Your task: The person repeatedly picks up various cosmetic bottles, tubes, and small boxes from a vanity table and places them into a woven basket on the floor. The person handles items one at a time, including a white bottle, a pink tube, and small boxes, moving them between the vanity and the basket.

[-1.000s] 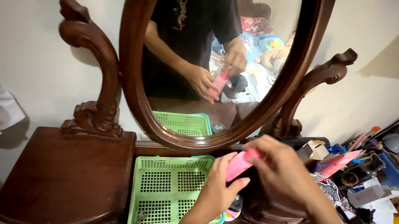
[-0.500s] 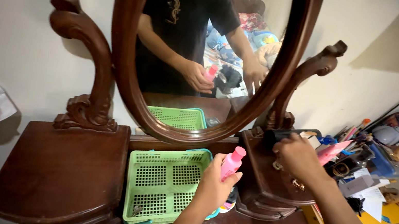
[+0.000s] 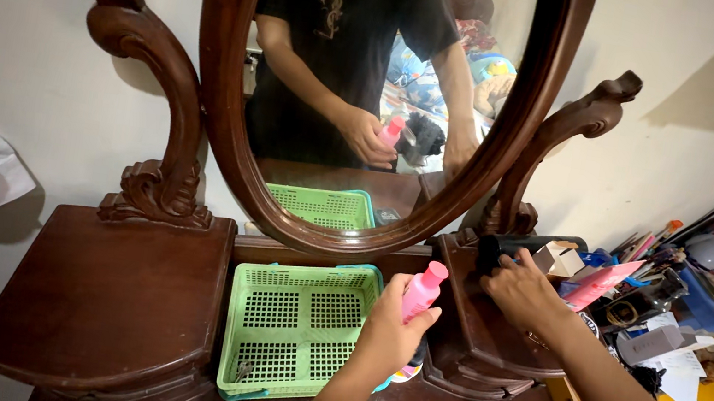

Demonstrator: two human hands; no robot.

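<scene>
Pink bottle [image 3: 421,292] is being held upright, long axis near vertical, clamped in the left hand [image 3: 384,339] over the green basket [image 3: 293,326]. Black cylinder [image 3: 526,246] is being touched by the right hand [image 3: 523,294], fingers curled on it, on the right shelf [image 3: 486,340].

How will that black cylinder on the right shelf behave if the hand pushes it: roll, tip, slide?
The black cylinder lies on its side on the right shelf, so it can probably roll towards the shelf edge if nudged sideways. It looks rigid, unlikely to flex. The right hand touches its end; the smooth, dark surface may be somewhat slippery.
</scene>
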